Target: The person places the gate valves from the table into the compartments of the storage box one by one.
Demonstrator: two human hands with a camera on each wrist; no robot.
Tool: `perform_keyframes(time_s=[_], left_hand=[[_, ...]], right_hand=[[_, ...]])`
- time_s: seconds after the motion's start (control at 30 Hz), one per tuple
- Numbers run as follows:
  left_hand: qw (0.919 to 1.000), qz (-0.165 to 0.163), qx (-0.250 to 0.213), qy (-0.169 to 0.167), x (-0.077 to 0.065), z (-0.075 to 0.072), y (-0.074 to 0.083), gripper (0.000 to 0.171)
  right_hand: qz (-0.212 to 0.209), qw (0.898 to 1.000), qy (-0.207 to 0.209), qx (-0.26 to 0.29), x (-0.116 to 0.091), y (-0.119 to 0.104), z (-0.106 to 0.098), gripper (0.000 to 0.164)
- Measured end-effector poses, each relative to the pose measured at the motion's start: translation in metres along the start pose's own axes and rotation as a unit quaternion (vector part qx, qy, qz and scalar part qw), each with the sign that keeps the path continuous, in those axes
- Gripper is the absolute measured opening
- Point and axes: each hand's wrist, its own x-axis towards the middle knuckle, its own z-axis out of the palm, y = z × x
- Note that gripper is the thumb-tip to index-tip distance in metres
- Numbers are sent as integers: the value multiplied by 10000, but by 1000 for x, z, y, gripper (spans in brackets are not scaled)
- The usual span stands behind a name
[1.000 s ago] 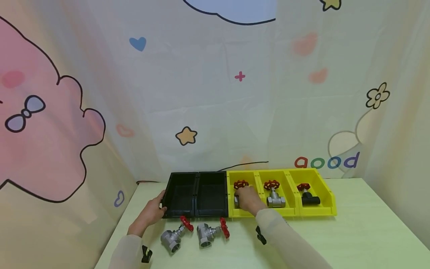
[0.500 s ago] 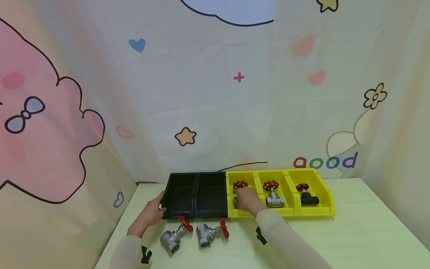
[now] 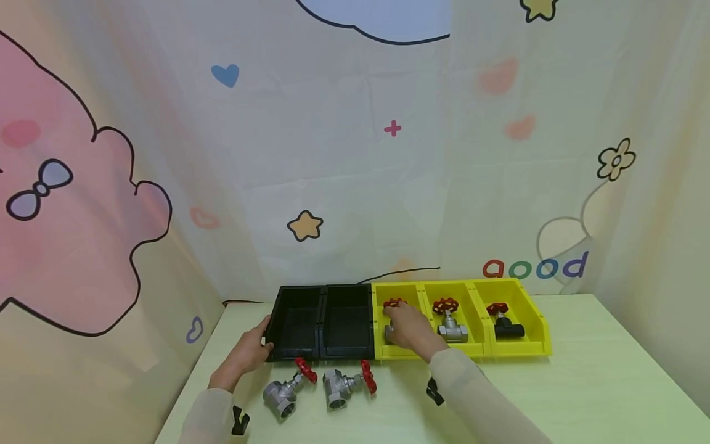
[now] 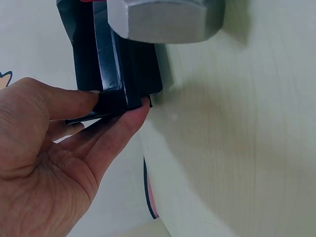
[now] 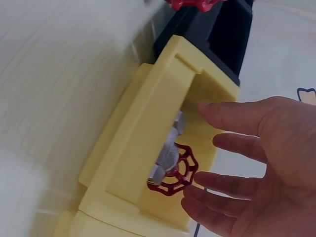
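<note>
Right hand [image 3: 407, 325] hung over the leftmost yellow bin [image 3: 391, 352] in the head view. Left wrist view: left hand [image 4: 54, 160] pinched a black bin [image 4: 143, 69]. Right wrist view: loose fingers [image 5: 229, 185] by the valve [image 5: 168, 156] inside suggested picking or placing; next probably needed clearing its handwheel [image 5: 173, 173].

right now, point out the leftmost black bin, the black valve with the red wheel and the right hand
Leftmost black bin [image 3: 293, 350]: head view, on its front wall
Black valve [image 3: 509, 330]: head view, on its black pipe body
Right hand [image 3: 409, 327]: head view, on the back of the hand
</note>
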Motion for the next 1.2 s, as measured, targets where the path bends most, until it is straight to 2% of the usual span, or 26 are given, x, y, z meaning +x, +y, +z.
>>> perform_keyframes(time_s=[0.27,0.6,0.8,0.93,1.2], left_hand=[[10000,34,-31,42,0,1,-1,74],[10000,3,-17,-7,2,-2,1,73],[10000,10,5,-23,2,-1,3,73],[10000,74,30,-7,4,0,5,72],[10000,18,23,-8,1,0,3,73]], right_hand=[[-30,9999,160,7,-8,-3,-6,48],[-27,9996,286,39,-18,-6,-25,55],[-181,9982,551,-119,-27,2,-38,52],[-100,9975,671,-199,-33,10,-47,54],[-103,9959,870,-210,-39,24,-53,56]])
